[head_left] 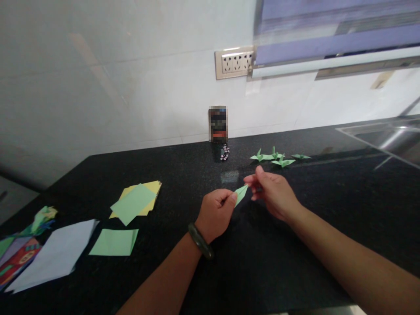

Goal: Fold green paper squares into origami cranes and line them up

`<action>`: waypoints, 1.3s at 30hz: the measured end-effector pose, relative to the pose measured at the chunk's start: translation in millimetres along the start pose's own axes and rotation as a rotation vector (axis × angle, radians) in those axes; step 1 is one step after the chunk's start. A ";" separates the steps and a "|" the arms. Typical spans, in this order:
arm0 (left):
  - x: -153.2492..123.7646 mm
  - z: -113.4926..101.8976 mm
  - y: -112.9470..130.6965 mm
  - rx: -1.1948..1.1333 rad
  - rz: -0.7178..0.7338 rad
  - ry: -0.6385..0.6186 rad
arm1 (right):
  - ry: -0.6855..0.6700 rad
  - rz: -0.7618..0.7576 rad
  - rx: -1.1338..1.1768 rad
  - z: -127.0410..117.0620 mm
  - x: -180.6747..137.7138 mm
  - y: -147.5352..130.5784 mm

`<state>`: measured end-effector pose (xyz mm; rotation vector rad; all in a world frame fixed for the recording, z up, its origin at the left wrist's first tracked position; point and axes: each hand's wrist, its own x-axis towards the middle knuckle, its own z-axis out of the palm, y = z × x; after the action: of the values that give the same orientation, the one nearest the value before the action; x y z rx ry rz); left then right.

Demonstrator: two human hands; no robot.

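Note:
Above the dark countertop, my left hand [217, 212] is closed, pinching a piece of light green folded paper [241, 195] between thumb and fingers. The folded paper is narrow and comes to a point at its upper right end. Close by that tip is my right hand [274, 192], its thumb raised apart from the loosely curled fingers. Whether its fingertips touch the paper is hard to tell. Beyond the right hand, several green paper cranes [282, 162] stand grouped on the counter. A dark bangle circles my left wrist.
Left on the black counter [183, 271] lie green and yellow paper squares [134, 202], a creased green sheet [114, 242], white sheets [59, 251] and a colourful packet [19, 261]. A blurred-out phone-like object [218, 124] leans on the wall; a sink [393, 135] sits far right.

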<state>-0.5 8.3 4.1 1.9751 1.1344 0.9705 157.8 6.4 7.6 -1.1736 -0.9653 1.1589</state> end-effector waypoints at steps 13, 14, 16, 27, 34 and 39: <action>5.5 -5.8 -3.8 0.005 -0.061 -0.043 | -0.227 0.009 -0.051 3.0 -5.0 5.1; 5.6 -5.5 -5.0 0.006 -0.060 -0.044 | -0.259 0.029 -0.043 3.2 -4.8 5.5; 6.2 -4.9 -7.4 -0.002 -0.070 -0.056 | -0.286 0.049 -0.047 2.6 -3.8 6.4; 7.4 -9.4 -4.1 -0.040 -0.200 0.053 | -0.055 -0.021 0.104 0.5 -0.6 -2.4; 11.3 -7.2 -14.5 -0.257 -0.178 0.122 | -0.067 -0.016 0.069 -8.1 5.6 -5.7; 8.3 -3.9 -7.8 -0.309 -0.160 -0.054 | -0.170 -0.030 -0.143 -6.0 1.7 -3.2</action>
<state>-4.1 19.7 2.1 1.6297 1.0266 0.9406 164.5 7.0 9.8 -1.1828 -1.2078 1.1964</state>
